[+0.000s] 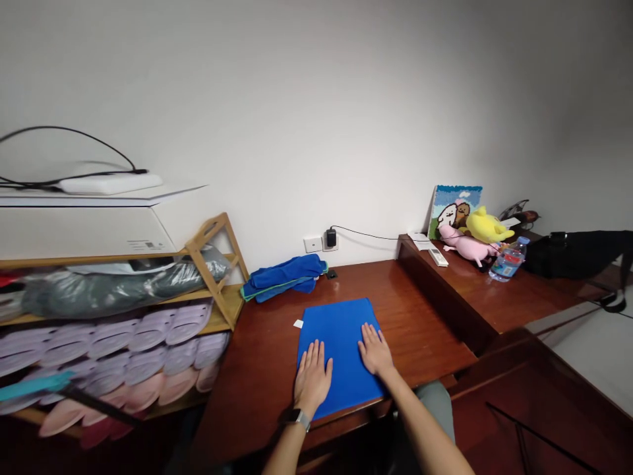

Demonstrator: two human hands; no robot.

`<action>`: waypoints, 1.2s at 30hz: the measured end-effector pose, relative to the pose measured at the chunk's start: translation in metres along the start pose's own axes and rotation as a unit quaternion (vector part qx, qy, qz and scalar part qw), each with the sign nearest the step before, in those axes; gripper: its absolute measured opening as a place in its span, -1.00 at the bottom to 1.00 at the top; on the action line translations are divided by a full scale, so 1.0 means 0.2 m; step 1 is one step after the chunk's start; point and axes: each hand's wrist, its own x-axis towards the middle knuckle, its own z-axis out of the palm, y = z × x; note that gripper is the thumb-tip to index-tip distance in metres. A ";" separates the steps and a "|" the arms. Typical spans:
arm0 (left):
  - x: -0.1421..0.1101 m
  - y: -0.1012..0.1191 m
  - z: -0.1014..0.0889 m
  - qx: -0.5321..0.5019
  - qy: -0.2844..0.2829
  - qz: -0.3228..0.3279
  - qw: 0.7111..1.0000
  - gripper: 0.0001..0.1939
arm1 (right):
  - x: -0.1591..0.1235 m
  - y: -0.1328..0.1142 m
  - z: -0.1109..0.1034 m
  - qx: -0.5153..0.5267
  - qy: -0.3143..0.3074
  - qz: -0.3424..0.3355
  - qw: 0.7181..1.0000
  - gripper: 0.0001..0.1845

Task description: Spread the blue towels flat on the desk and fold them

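A blue cloth (341, 356) lies flat and smooth on the dark red wooden desk (262, 369), with a small white tag (298, 323) sticking out at its left edge. My left hand (313, 378) rests palm down on the cloth's left side, fingers stretched out. On the right side of the same cloth, my right hand (376, 349) also lies flat, its fingers slightly spread. A watch (299, 418) is around my left wrist. Farther back on the desk, a crumpled blue cloth with green edging (284, 277) sits against the wall.
A wooden rack (222, 310) at the left holds several purple and pink slippers. A black plug (331, 237) sits in the wall socket. On the raised right surface are a remote (438, 257), a pink plush toy (467, 247), a yellow plush toy (487, 225) and a water bottle (509, 259).
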 end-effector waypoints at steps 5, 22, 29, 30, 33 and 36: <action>-0.04 -0.05 -0.04 -0.005 0.009 -0.021 1.000 -0.33 | -0.02 0.16 -0.13 -0.001 -0.009 0.079 0.997 -0.26; -0.23 -0.11 -0.03 0.001 0.014 0.009 1.000 -0.33 | -0.25 -0.19 0.14 0.031 0.034 -0.022 0.999 -0.31; -0.42 -0.28 -0.04 0.019 0.051 -0.027 0.998 -0.30 | -0.29 0.06 0.01 -0.002 0.004 0.048 0.999 -0.29; -0.44 -0.31 -0.04 0.024 0.054 -0.024 0.998 -0.30 | -0.30 0.07 0.00 0.000 0.003 0.046 0.999 -0.29; -0.41 -0.35 -0.07 0.034 0.073 -0.018 0.997 -0.30 | -0.28 0.05 0.00 0.011 0.026 0.038 0.999 -0.28; -0.24 -0.25 -0.12 0.025 0.084 -0.010 0.996 -0.33 | -0.20 -0.06 -0.01 0.026 0.063 0.013 0.998 -0.28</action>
